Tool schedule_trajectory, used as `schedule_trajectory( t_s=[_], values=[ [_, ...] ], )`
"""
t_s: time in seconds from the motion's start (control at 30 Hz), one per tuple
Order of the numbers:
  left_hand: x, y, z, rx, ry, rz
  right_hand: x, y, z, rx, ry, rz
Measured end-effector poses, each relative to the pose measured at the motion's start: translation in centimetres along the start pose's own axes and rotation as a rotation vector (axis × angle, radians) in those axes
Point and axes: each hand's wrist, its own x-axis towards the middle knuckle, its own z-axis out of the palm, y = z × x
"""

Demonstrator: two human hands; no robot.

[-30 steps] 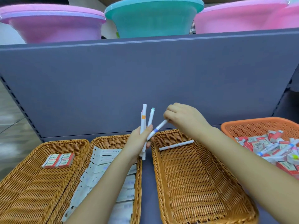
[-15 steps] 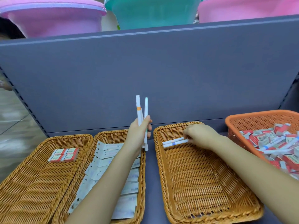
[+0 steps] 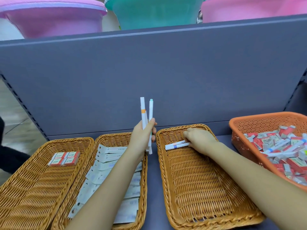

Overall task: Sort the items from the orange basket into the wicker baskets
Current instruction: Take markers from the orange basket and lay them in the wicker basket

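Since a second ago the right hand [image 3: 198, 140] has come down from mid-air into the right wicker basket [image 3: 206, 188], and the pen it was carrying now lies beside the one already there; two white pens [image 3: 177, 145] rest side by side at the basket's far end, one with a blue band, one with a pale pink band. Right fingers [image 3: 186, 136] are curled over the pens' right ends, touching them; whether they grip or merely rest cannot be told. Left fingers [image 3: 152, 125] are clenched around a bundle of white pens [image 3: 146, 120] held upright above the gap between the middle and right baskets, one pen with an orange band, one with a green tip; the left hand [image 3: 143, 133] has kept the bundle upright throughout. Beneath the left forearm the middle wicker basket [image 3: 114, 138] holds rows of flat white packets [image 3: 109, 165]. Further left, the left wicker basket [image 3: 33, 188] contains four red and white boxes [image 3: 64, 158] set together. At far right the orange basket [image 3: 259, 127] is heaped with red boxes and more white pens. All baskets sit on a grey surface [image 3: 152, 180] before a grey back panel [image 3: 149, 77], with pink tubs [image 3: 53, 15] and a teal tub [image 3: 152, 10] above
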Motion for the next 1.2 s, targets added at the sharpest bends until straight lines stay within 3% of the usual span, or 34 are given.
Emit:
schedule_trajectory(
  t_s=[0.27, 0.37, 0.47, 0.53, 0.7, 0.93, 1.1, 1.2],
  values=[
    [0.0, 0.2, 0.0, 0.015, -0.037, 0.003, -0.2, -0.4, -1.6, 0.062, -0.031, 0.022],
    [-0.1, 0.4, 0.1, 0.024, -0.069, 0.016, -0.4, -1.0, -4.2, 0.341, 0.128, 0.016],
    [-0.1, 0.6, 0.2, 0.043, -0.119, 0.035, -0.4, -1.8, -7.3, 0.472, 0.416, -0.030],
    [-0.1, 0.6, 0.3, 0.068, -0.149, 0.038, -0.4, -2.3, -8.9, 0.397, 0.564, -0.093],
    [-0.2, 0.5, 0.8, 0.120, -0.226, 0.031, -0.1, -3.1, -9.5, 0.071, 0.725, -0.407],
    [-0.3, 0.3, 0.9, 0.152, -0.203, 0.014, -0.4, -2.3, -8.2, -0.112, 0.621, -0.489],
    [0.3, -0.1, 0.5, 0.173, -0.101, 0.010, -1.7, -0.5, -7.3, -0.064, 0.569, -0.326],
    [0.5, -0.4, 0.3, 0.165, -0.016, 0.033, -2.1, 0.2, -5.9, -0.020, 0.425, -0.189]
  ],
)
